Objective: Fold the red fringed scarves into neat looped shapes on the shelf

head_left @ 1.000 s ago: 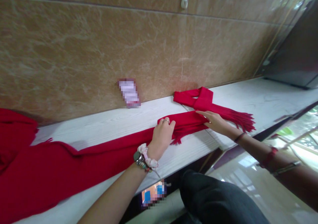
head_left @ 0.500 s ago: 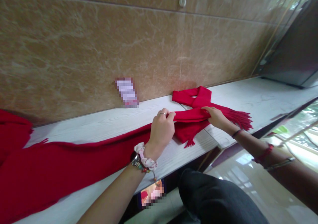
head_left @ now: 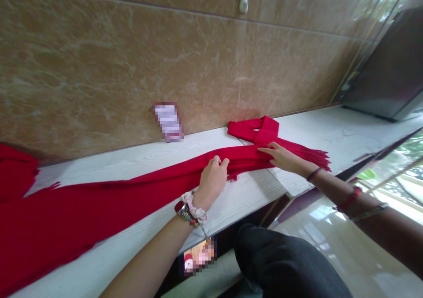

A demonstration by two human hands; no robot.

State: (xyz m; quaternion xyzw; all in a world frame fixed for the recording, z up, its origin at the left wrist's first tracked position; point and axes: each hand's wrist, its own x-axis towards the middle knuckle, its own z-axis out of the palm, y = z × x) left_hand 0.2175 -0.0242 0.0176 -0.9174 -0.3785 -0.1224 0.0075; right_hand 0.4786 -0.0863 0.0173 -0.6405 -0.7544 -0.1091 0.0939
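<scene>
A long red scarf (head_left: pixel 112 205) runs along the white wood-grain counter, wide at the left and narrowed into lengthwise folds toward the right. My left hand (head_left: pixel 213 179), with a ring, watch and scrunchie, is closed on the near edge of the folded part. My right hand (head_left: pixel 284 158) rests on the right end of this scarf, fingers stretched out over the cloth. A bit of fringe (head_left: pixel 233 176) shows under the near edge between my hands. Just behind my right hand lies a second red scarf (head_left: pixel 267 129), looped over itself, its fringed end pointing right.
More red cloth (head_left: pixel 15 170) lies at the far left. A blurred card or packet (head_left: pixel 168 122) leans on the brown tiled wall. The counter (head_left: pixel 317 119) runs right to a dark appliance (head_left: pixel 383 68). A lit screen (head_left: pixel 200 257) shows below the counter's front edge.
The folded strip that was lifted between my hands now lies flat on the counter. My right hand has loosened its pinch and shifted slightly left; the near flap is tucked in, with less fringe showing.
</scene>
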